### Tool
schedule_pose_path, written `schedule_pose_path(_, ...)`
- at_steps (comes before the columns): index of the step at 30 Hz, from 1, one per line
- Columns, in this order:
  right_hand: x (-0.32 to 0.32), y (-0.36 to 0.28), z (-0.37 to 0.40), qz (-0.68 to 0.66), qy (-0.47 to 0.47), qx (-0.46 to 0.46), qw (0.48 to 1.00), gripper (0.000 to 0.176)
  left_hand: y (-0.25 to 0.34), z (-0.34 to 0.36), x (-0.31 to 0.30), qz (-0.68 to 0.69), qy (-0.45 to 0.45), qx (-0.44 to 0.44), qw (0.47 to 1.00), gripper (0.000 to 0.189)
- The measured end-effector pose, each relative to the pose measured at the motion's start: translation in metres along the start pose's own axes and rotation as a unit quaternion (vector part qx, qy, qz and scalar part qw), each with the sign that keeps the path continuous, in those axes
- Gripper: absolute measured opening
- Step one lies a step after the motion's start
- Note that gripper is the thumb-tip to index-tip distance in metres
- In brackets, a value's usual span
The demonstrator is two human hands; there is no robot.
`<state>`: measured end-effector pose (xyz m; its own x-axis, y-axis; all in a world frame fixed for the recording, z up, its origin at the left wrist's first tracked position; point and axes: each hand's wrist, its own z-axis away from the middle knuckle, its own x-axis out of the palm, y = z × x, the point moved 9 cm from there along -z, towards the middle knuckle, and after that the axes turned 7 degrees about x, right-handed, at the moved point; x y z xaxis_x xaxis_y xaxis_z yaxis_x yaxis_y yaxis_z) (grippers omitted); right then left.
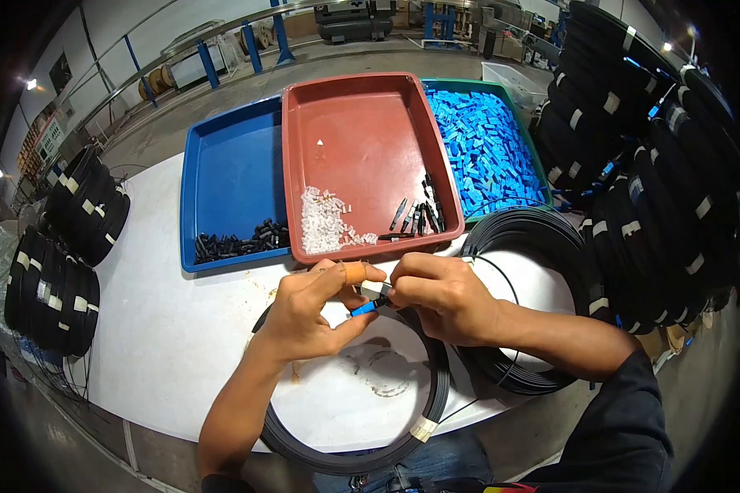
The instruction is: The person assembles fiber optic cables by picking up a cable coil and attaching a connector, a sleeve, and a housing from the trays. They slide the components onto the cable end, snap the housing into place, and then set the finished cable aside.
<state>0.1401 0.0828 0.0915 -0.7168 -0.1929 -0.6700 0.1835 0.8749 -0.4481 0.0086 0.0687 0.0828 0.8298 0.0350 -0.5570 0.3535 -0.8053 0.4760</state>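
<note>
Over the near coil of black cable (441, 361), my two hands meet above the white table. My left hand (304, 308), with a tan bandage (354, 273) round one finger, pinches a blue cable connector (363, 310) by the thumb. The connector's black end (381, 302) runs toward my right hand (446, 300). Between the fingertips of both hands is a small pale grey block (374, 289); my right fingers are closed at its right end. What else the right fingers hold is hidden.
Behind my hands stand a blue tray (234, 168) with black parts, a red tray (362, 140) with white and black pieces, and a green tray (541, 177) of blue connectors. Another cable coil (543, 246) lies right; stacked coils (658, 197) rise beyond, more (53, 287) at left.
</note>
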Motion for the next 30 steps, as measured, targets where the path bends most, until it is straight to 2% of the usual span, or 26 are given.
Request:
schedule_pose_path(5, 0.001, 0.014, -0.002, -0.013, -0.002, 0.041, 0.999, 0.022, -0.012, 0.004, -0.007, 0.016, 0.032, 0.001, 0.999, 0.05)
schedule_pose_path(7, -0.002, 0.018, -0.002, -0.028, -0.004, 0.046, 0.999, 0.024, -0.021, 0.008, -0.013, 0.052, 0.064, -0.034, 0.996, 0.051)
schedule_pose_path(11, -0.004, 0.016, -0.001, -0.031, -0.004, 0.045, 0.999, 0.025, -0.02, 0.009, -0.013, 0.054, 0.068, -0.027, 0.996, 0.052)
schedule_pose_path(14, 0.002, 0.01, 0.0, -0.005, -0.004, 0.028, 1.0, 0.026, -0.011, 0.005, -0.006, 0.0, 0.032, 0.017, 0.999, 0.051)
schedule_pose_path(16, 0.0, 0.016, -0.001, -0.034, -0.001, 0.044, 0.998, 0.027, -0.014, 0.008, -0.009, 0.02, 0.05, -0.009, 0.999, 0.05)
schedule_pose_path(19, -0.005, 0.024, -0.003, -0.056, -0.005, 0.067, 0.996, 0.026, -0.014, 0.008, -0.012, 0.021, 0.068, -0.004, 0.997, 0.049)
schedule_pose_path(24, -0.001, 0.015, 0.0, -0.026, 0.004, 0.041, 0.999, 0.028, -0.013, 0.007, -0.01, 0.005, 0.051, 0.0, 0.999, 0.047)
schedule_pose_path(30, -0.005, 0.024, -0.001, -0.047, 0.01, 0.066, 0.997, 0.026, -0.017, 0.011, -0.014, 0.023, 0.073, -0.011, 0.997, 0.046)
